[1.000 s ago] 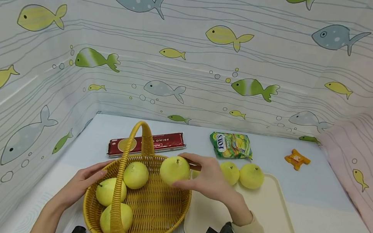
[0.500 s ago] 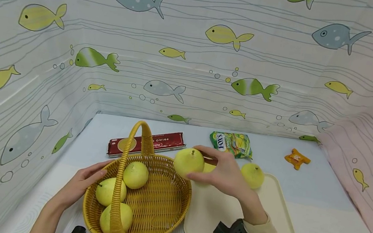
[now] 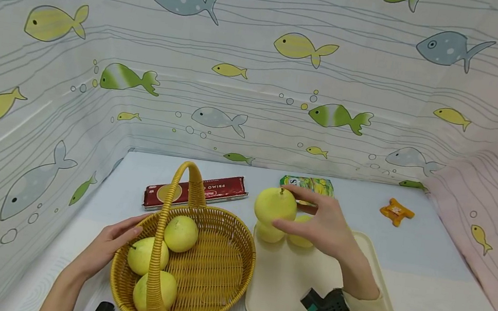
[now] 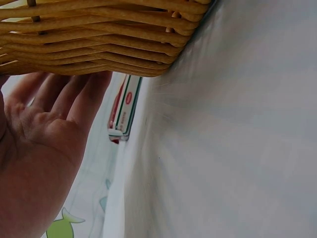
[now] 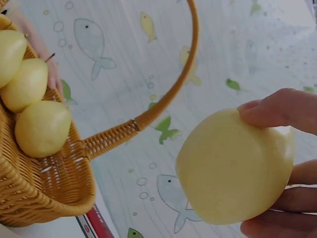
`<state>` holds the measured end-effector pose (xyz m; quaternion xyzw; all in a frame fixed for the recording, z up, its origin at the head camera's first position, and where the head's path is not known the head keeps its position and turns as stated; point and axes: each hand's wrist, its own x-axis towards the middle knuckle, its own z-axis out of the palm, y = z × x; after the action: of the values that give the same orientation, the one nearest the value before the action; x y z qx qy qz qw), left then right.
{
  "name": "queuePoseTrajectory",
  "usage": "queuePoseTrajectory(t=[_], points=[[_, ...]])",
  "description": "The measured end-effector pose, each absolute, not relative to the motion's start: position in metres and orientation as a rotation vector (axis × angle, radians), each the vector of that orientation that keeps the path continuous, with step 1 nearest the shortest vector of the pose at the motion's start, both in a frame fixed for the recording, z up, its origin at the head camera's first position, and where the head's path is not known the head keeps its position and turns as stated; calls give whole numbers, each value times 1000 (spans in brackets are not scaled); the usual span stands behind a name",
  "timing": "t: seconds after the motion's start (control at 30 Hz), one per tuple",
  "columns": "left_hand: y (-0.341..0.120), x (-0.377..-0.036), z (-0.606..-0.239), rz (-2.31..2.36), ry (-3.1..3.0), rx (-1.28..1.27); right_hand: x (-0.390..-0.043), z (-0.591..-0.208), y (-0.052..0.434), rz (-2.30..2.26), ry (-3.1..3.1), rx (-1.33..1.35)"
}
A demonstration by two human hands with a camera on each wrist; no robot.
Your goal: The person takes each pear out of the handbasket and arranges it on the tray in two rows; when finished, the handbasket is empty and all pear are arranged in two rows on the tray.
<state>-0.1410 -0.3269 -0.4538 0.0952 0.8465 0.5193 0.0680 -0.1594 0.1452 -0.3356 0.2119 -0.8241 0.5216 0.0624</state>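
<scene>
My right hand grips a round yellow pear between thumb and fingers, above the far left part of the cream tray. Close up in the right wrist view, the pear has the thumb on one side and the fingers on the other. Two pears show on the tray, one just beneath the held fruit and another beside it, both partly covered. At the wicker basket, my left hand rests against the left rim, its extended fingers along the outer wall. Three pears lie in the basket's left half.
The basket's tall handle arches over its left part. A red biscuit packet lies behind the basket. Farther back are a green candy bag, partly hidden by the right hand, and a small orange packet. A fish-patterned sheet surrounds the table.
My right hand has carried the pear rightward and away, from over the basket's right side to above the tray. The left hand and basket have stayed put.
</scene>
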Motion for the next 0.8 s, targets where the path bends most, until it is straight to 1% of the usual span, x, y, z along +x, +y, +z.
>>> queuePoseTrajectory(t=[0.53,0.8], points=[[-327,-141,-455,1573,2546,286,-160,-329,178,1622,-2499,626],[-328,-141,-455,1580,2544,303,-160,-326,191,1554,-2492,622]])
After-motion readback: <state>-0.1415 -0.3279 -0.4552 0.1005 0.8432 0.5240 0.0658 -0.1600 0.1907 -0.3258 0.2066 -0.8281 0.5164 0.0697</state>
